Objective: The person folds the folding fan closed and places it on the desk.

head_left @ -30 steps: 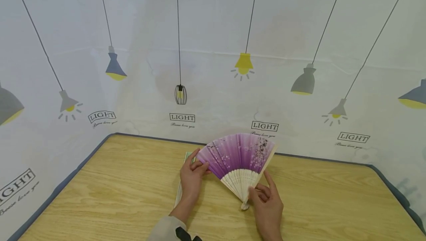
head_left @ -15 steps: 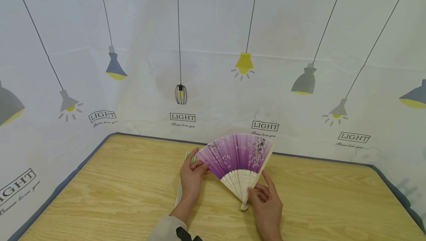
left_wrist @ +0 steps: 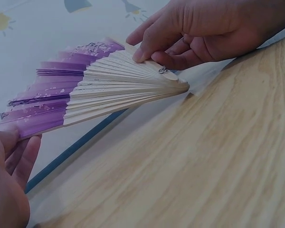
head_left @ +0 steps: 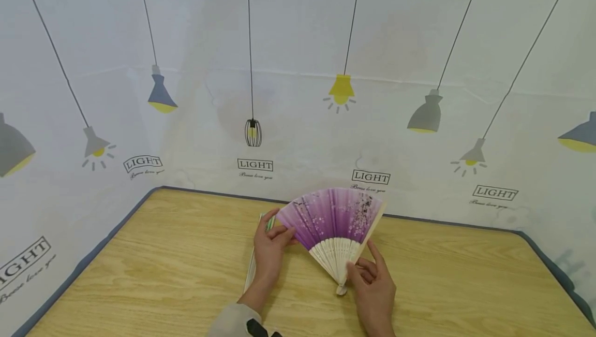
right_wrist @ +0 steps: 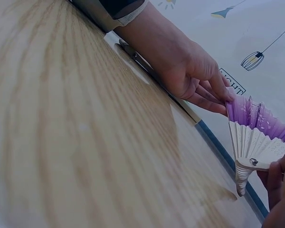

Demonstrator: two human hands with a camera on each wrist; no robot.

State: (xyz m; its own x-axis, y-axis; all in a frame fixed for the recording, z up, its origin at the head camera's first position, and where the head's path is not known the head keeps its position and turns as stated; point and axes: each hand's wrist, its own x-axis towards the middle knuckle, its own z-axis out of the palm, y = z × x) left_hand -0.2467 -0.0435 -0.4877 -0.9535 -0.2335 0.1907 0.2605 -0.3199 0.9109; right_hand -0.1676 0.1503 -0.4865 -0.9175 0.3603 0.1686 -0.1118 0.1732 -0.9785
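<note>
Between both hands a purple folding fan with blossom print and pale slatted ribs is held spread out. The left hand pinches the outer corner of its left edge between thumb and fingers. On the other side, the right hand grips the right guard stick low down, a little above the pivot. The left wrist view shows the fan side-on, its pivot end close over the wooden table. Seen from the right wrist, a metal rivet marks the pivot beside the fingers.
Partly hidden behind the left forearm lies a slim flat item with pale and green edges. A white cloth wall printed with lamps rises behind and to the left of the table, whose edge has a dark blue border.
The fan's right guard has shifted very slightly left, with the right hand following. Otherwise both hands keep their holds and the fan stays spread.
</note>
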